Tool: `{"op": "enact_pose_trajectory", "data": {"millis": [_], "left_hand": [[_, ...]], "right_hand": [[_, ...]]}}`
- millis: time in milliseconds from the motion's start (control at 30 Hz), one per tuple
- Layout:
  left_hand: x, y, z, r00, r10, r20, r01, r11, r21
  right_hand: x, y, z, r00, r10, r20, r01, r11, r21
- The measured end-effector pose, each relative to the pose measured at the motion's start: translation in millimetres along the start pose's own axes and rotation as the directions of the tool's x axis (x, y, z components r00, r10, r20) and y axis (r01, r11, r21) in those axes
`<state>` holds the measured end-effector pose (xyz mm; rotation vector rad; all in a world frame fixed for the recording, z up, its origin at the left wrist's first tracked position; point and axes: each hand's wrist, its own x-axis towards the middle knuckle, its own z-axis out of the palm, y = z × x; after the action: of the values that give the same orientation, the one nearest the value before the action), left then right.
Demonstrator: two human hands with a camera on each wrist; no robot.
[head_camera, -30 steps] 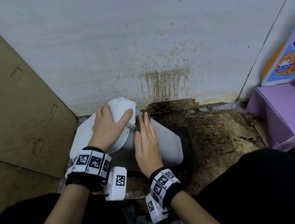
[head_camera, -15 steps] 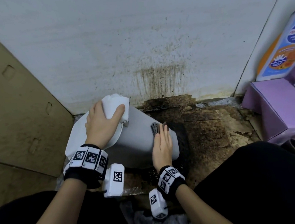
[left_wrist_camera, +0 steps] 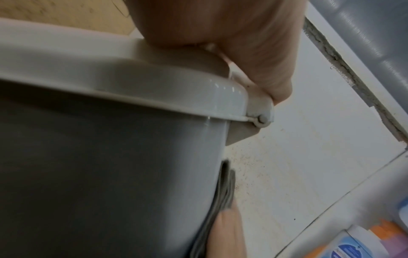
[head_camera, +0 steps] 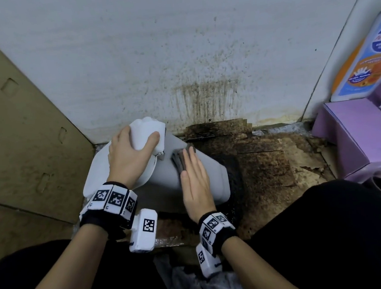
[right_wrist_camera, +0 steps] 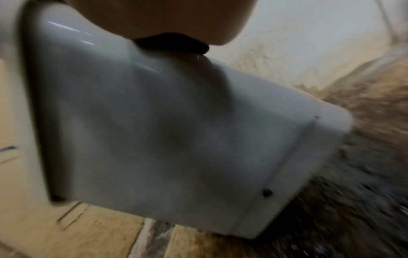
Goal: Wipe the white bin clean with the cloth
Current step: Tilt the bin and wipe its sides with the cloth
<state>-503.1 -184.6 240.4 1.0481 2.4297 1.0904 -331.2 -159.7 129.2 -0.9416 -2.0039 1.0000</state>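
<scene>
The white bin [head_camera: 217, 183] lies tilted on its side on the floor, lid end towards the left, base towards the right. My left hand [head_camera: 131, 153] grips the raised back part of the lid [head_camera: 145, 129], thumb over its top; the left wrist view shows the thumb by the lid hinge [left_wrist_camera: 262, 118]. My right hand [head_camera: 194, 178] lies flat with straight fingers on the bin's side, pressing a folded grey cloth [head_camera: 179, 159] against it. The cloth [left_wrist_camera: 225, 192] edge shows beside the bin [left_wrist_camera: 110, 157]. In the blurred right wrist view the dark cloth [right_wrist_camera: 174, 45] sits under the palm on the bin [right_wrist_camera: 165, 131].
A brown cardboard sheet [head_camera: 24, 134] leans at the left. The white wall [head_camera: 204, 97] behind is stained. Dirty, dark-stained cardboard [head_camera: 266, 161] covers the floor to the right of the bin. A purple box [head_camera: 348, 136] and a detergent bottle [head_camera: 365, 62] stand at the far right.
My right hand slid the cloth along the bin's side towards the base, then back up towards the lid. My left hand has kept its grip on the lid.
</scene>
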Motion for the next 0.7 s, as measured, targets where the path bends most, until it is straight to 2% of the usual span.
{"op": "enact_pose_trajectory", "data": {"millis": [100,233,333,433,533,700], "left_hand": [[2.0,-4.6,-0.4,1.0,0.001,0.005,-0.001,1.0,-0.013],[2.2,-7.1,0.5,1.0,0.013,0.008,-0.013,0.999,-0.032],[3.8,-7.0,1.1,0.999,0.028,0.02,-0.028,0.999,-0.033],[5.4,-8.0,-1.8,1.0,0.015,0.026,-0.014,0.999,-0.041],[6.8,-10.8,-2.8,0.999,0.003,0.034,-0.002,0.999,-0.044],[7.8,-12.8,-1.0,1.0,0.018,0.02,-0.017,0.999,-0.04]], "right_hand": [[-7.3,38.5,-3.4,0.978,0.202,-0.06,-0.197,0.978,0.075],[-16.1,78.6,-10.1,0.883,0.459,-0.097,-0.451,0.887,0.095],[-14.9,87.0,-13.0,0.821,0.564,-0.084,-0.56,0.825,0.072],[-8.2,79.1,-10.5,0.819,0.569,-0.075,-0.567,0.822,0.045],[-1.5,62.6,0.0,0.88,0.472,-0.058,-0.474,0.88,-0.035],[8.7,-1.1,3.5,0.962,0.27,-0.045,-0.261,0.955,0.142]]}}
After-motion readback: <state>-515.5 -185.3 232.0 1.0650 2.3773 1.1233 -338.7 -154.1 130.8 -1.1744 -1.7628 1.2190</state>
